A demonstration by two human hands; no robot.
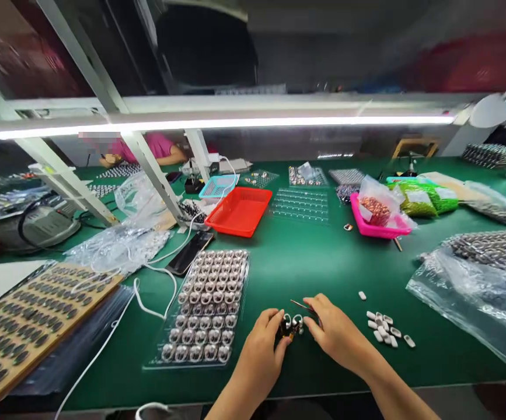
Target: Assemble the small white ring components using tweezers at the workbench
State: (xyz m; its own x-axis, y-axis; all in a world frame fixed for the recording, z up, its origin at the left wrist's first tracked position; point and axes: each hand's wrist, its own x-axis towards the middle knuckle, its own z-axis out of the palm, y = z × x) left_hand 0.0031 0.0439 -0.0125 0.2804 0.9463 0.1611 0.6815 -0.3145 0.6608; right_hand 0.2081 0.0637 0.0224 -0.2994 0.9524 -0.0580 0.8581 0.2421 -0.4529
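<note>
My left hand (261, 344) and my right hand (334, 329) meet over the green table near its front edge. Between the fingertips sits a small dark part with two metal rings (290, 325); the left fingers pinch its left side. The right hand touches its right side and also holds thin tweezers (302, 305) that point up and left. A clear tray of round metal coil parts (209, 303) lies just left of my hands. Several small white pieces (386, 328) are scattered to the right.
A red basket (239, 211), a pink tray with bagged parts (377, 219), green bags (423, 198), a phone (190, 252) with a white cable, and plastic-wrapped trays (484, 274) lie around. Brown trays (29, 321) sit left. A person in pink sits across.
</note>
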